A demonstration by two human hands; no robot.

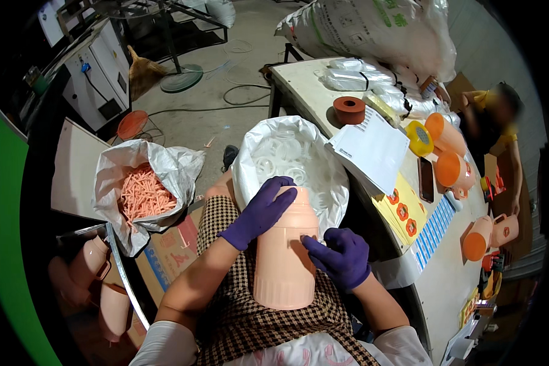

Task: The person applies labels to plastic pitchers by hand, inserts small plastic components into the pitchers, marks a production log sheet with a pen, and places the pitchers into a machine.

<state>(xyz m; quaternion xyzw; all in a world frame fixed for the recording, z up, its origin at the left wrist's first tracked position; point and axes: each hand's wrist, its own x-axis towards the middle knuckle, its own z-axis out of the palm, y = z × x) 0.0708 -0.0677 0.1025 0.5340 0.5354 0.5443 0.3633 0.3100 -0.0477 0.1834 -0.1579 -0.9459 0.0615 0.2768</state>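
Fingers of the purple-gloved left hand (263, 206) clasped the narrower top of the peach cylindrical plastic flask (285, 262) on the checked-cloth lap (235, 293); the purple-gloved right hand (343, 257) curled at its side, grip unclear to me. I saw a white sack (186, 161) of peach plastic sticks (143, 196), another white sack (338, 198) of translucent plastic rings (283, 157), and a white-topped table (445, 290) near the right forearm (378, 305).

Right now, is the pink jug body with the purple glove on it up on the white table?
No, the pink jug body is on the checked cloth over the person's lap, beside the white table.
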